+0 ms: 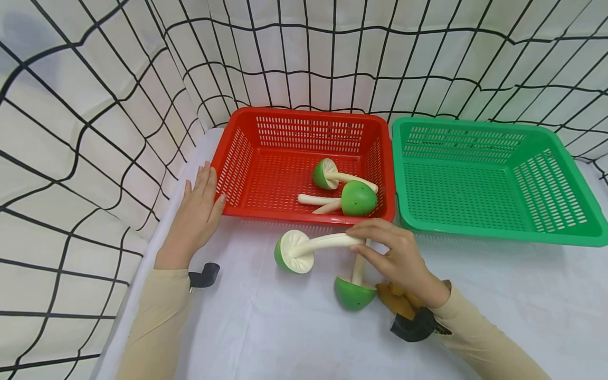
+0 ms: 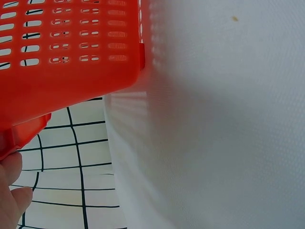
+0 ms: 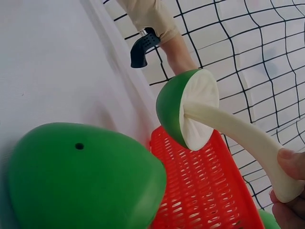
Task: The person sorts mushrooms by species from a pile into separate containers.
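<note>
My right hand [image 1: 394, 253] pinches the end of a toy mushroom's white stem. This green-capped mushroom [image 1: 296, 252] is held in front of the red basket [image 1: 304, 214], its pale underside showing; in the right wrist view the held mushroom [image 3: 183, 109] appears tilted. A second green mushroom [image 1: 354, 293] lies on the white cloth below the right hand, its stem partly covered. My left hand [image 1: 197, 211] rests on the left rim of the red basket with straight fingers. Inside that basket, toward the right, lie green mushrooms [image 1: 358, 198] with white stems, some overlapping.
A green basket [image 1: 499, 232] stands right of the red one, with nothing visible in it. Brown-yellow objects [image 1: 396, 300] sit partly hidden under the right wrist. Black-wire grid [image 1: 85, 124] over white sheeting rises at the left and back.
</note>
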Demonstrator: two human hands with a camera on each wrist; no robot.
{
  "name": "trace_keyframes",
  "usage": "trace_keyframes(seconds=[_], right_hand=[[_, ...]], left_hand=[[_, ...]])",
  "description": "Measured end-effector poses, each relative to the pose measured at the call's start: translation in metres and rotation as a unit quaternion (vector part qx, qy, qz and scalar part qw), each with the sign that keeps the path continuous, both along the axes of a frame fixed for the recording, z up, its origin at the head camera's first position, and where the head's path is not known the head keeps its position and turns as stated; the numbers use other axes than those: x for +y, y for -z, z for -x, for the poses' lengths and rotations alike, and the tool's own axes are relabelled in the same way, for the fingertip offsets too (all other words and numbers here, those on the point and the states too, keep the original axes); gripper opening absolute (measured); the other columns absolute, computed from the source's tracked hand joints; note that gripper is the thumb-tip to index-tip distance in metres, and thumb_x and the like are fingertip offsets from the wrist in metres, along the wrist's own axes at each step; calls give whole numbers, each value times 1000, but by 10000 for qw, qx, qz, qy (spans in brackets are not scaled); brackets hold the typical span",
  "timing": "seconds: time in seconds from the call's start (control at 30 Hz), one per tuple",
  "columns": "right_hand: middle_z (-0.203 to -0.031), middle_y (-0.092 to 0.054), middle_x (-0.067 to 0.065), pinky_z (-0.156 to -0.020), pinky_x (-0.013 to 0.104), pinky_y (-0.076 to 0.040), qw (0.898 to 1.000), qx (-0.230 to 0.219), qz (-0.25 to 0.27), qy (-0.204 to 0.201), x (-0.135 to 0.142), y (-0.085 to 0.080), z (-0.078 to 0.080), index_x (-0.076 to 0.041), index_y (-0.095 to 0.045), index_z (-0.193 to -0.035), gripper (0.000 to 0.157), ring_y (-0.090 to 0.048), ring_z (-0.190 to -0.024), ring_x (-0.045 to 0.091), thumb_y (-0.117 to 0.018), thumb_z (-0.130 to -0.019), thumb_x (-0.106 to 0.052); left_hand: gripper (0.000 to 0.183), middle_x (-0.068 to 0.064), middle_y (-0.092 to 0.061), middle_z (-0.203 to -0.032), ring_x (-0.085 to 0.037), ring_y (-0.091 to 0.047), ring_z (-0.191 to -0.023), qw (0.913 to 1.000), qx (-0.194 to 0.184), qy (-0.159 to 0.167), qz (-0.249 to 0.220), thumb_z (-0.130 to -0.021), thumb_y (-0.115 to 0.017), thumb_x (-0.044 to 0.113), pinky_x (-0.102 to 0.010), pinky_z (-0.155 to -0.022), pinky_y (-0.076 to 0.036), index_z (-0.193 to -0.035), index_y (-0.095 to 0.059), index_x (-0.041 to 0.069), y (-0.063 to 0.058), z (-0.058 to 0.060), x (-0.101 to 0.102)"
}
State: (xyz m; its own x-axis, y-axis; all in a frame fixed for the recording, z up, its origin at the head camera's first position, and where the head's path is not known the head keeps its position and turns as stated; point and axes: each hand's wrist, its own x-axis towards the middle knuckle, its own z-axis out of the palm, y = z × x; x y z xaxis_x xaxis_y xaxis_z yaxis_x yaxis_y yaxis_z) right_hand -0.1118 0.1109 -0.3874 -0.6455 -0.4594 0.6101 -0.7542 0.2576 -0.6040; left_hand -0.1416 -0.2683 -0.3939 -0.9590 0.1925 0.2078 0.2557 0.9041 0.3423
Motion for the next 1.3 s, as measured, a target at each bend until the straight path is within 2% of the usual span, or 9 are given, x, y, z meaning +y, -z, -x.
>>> trace_keyframes(seconds=[0.4,0.53,0.6,0.67,0.73,0.83,1.03,1.17,1.3], right_hand=[[-94,-69,7,-73,17,-49,9999,119,11,87,-6,-7,7,-3,-72,-96,41,-65,-87,17,-60,-89,-41],[-95,-69,8,-68,20,-49,10000,32,88,7,-8,-8,8,-3,-72,-97,22,-64,-86,17,-72,-84,-21],[-95,-69,8,-64,22,-49,9999,13,133,-15,-9,-8,9,-3,-73,-98,20,-64,-84,15,-76,-79,-9],[-95,-69,8,-62,22,-47,9998,-5,201,-41,-10,-9,10,-2,-73,-97,21,-63,-81,15,-77,-77,-5],[-95,-69,8,-60,24,-47,9997,-19,247,-25,-11,-10,11,-2,-73,-97,20,-61,-78,13,-74,-81,-14],[-94,-69,8,-59,25,-46,9995,-60,294,33,-12,-11,11,-2,-73,-96,31,-59,-76,12,-66,-87,-31],[-95,-69,8,-66,24,-50,9989,-199,410,118,-15,-14,13,-3,-73,-96,39,-63,-86,15,-63,-87,-39],[-95,-69,9,-70,23,-52,9984,-219,508,120,-17,-16,14,-2,-73,-96,22,-63,-90,16,-76,-79,-16],[-95,-69,10,-75,19,-50,9980,-159,592,136,-19,-17,15,-1,-73,-96,31,-64,-91,17,-78,-67,8]], left_hand=[[58,-21,-6,-156,-32,-4,-143,10000,0,-21,42,-100,-32,18,-52,-112,-1,-146,-13,-11,-1,1,0],[58,-19,-5,-156,-32,-4,-143,10000,-16,-14,21,-99,-32,18,-53,-112,-1,-146,-13,-11,-2,1,1],[58,-19,-5,-156,-32,-5,-143,10000,-32,-33,19,-99,-32,18,-52,-112,-1,-146,-14,-11,-3,1,2],[58,-20,-5,-156,-32,-5,-143,10000,-39,-42,16,-99,-33,18,-52,-112,-1,-146,-14,-11,-3,1,2],[58,-20,-6,-156,-32,-5,-143,10000,-46,-46,-1,-99,-33,18,-52,-112,-1,-146,-14,-11,-3,1,2],[58,-21,-7,-155,-32,-5,-143,10000,-37,-43,-17,-99,-33,17,-52,-112,-2,-146,-15,-11,-4,1,3],[58,-20,-6,-156,-32,-5,-143,9999,-81,-69,-18,-99,-33,18,-51,-113,-1,-146,-15,-10,-4,0,3],[58,-21,-7,-155,-32,-5,-143,9999,-97,-74,-26,-99,-33,17,-52,-112,-1,-146,-14,-10,-4,0,3],[58,-21,-7,-155,-32,-5,-143,9999,-77,-78,-19,-99,-33,17,-53,-112,-2,-146,-15,-10,-4,0,2]])
